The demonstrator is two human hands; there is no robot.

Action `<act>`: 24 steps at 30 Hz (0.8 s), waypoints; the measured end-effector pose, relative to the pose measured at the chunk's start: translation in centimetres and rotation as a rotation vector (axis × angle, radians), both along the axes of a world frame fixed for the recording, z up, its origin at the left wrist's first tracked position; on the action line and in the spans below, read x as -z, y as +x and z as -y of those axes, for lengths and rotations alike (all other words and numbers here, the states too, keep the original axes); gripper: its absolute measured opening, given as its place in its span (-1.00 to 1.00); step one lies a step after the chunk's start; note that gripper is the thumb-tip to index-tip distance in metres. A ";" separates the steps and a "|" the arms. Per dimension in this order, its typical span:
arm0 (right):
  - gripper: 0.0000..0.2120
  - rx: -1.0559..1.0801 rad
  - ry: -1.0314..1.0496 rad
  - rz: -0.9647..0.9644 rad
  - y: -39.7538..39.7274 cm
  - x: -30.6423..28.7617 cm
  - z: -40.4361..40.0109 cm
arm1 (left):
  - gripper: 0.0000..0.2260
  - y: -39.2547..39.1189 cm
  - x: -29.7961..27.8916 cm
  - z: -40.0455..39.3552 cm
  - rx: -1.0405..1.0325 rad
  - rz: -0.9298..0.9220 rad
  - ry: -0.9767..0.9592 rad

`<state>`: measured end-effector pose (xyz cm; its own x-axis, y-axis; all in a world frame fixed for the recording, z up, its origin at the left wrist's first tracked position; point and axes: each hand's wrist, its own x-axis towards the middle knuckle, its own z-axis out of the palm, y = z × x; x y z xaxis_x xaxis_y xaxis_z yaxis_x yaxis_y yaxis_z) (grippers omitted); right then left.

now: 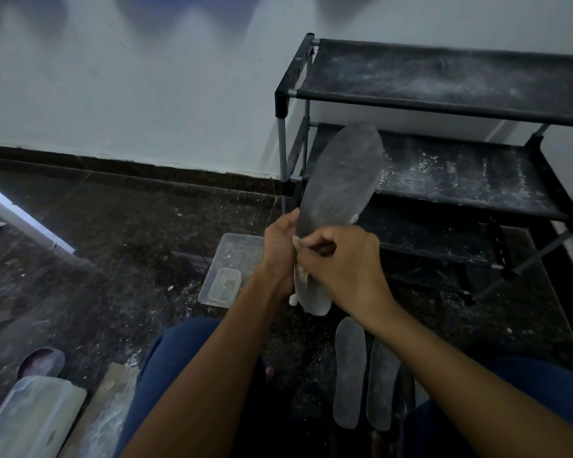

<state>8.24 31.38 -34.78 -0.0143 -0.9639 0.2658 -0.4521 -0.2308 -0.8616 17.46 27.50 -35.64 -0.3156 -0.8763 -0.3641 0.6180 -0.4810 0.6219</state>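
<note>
A grey insole (339, 183) stands almost upright in front of me, toe end up and tilted right. My left hand (280, 246) grips its left edge near the lower half. My right hand (341, 262) lies over the insole's lower part, fingers curled, pinching a pale scrap of material (299, 241) at the edge. Whitish bits (301, 279) hang along that edge below my fingers. Two more grey insoles (349, 371) (382, 385) lie side by side on the dark floor between my knees.
A black shoe rack (444, 104) dusted with white powder stands at the right against the white wall. A clear plastic box (235, 256) with a small lid inside sits on the speckled floor. At lower left lie a plastic container (30, 421) and a wooden board (113, 411).
</note>
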 end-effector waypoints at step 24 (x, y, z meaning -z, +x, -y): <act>-0.95 0.103 -0.007 -0.015 -0.2 -0.6 1.1 | -0.41 -0.3 0.4 0.2 0.082 -0.004 -0.017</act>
<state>8.04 30.28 -34.15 -0.1095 -0.9556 0.2737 -0.4865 -0.1886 -0.8531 17.21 27.30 -36.03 -0.3880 -0.8535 -0.3478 0.5796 -0.5193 0.6280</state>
